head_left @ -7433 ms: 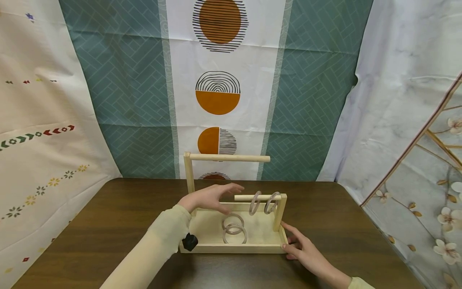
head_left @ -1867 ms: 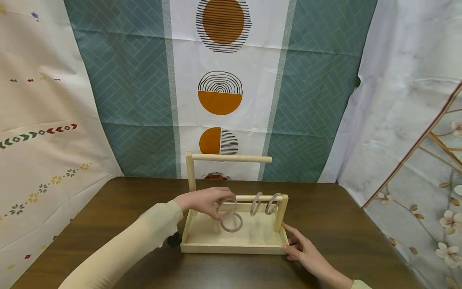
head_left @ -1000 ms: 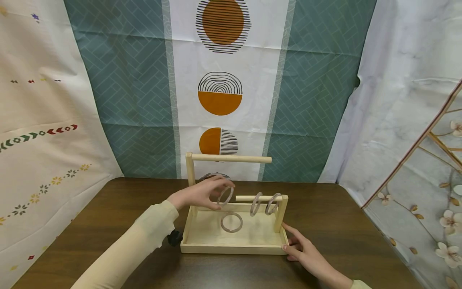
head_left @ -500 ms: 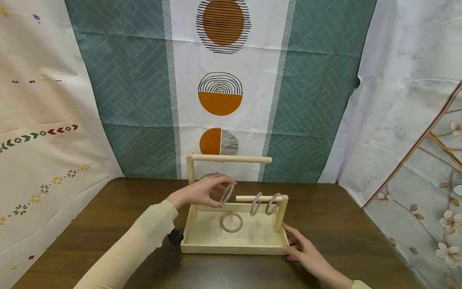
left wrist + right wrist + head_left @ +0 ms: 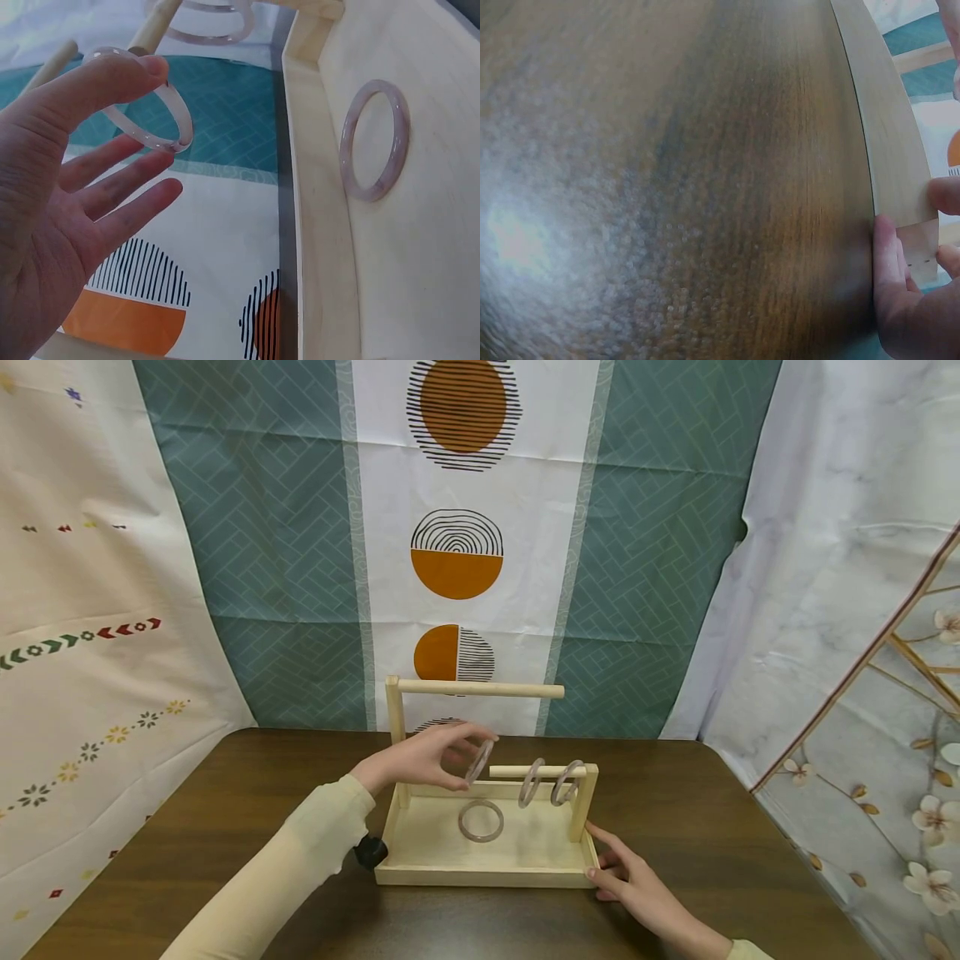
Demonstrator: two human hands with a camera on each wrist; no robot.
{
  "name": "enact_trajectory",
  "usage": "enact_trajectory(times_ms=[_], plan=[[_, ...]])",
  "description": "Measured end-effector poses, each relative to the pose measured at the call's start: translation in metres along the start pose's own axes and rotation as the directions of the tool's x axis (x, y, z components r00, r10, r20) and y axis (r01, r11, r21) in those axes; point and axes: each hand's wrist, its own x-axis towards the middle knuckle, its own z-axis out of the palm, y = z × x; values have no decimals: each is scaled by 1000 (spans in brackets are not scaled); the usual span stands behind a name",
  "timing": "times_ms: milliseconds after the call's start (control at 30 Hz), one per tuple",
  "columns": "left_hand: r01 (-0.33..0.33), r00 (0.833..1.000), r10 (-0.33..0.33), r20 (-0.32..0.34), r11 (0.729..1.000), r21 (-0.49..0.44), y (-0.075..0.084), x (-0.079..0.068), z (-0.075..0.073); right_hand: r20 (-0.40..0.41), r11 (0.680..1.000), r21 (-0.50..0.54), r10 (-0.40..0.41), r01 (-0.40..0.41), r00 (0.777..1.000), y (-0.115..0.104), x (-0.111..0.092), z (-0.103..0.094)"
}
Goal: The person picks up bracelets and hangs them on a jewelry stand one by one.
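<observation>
Between thumb and fingertips, my left hand (image 5: 423, 758) pinches a pale pink, translucent bangle (image 5: 183, 114), tilted on edge. In the head view this bangle stands just left of the free end of the short lower peg (image 5: 506, 771) of a wooden bangle stand (image 5: 480, 878). Two more bangles hang on that peg, one nearer its middle (image 5: 523, 790) and one by the post. Another bangle (image 5: 482, 838) lies flat in the stand's tray. My right hand (image 5: 628, 878) grips the tray's front right corner, fingers along the side wall, as the right wrist view also shows.
Above the left hand runs a longer upper peg (image 5: 480, 689), fixed to a tall post (image 5: 395, 714) at the stand's left end. The stand sits on a dark brown wooden table (image 5: 225, 827). Patterned cloths hang behind and at both sides.
The left hand picked one of two bangles from the tray, raised it, and has moved it right toward the lower peg's free end. The right hand keeps its hold on the corner.
</observation>
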Motion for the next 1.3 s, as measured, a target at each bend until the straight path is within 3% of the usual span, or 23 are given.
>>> enact_trajectory(times_ms=[1300], plan=[[-27,997,28,66,1000,-9,13,17,10,-9,1000,3,8,-8,1000,-1,-2,1]])
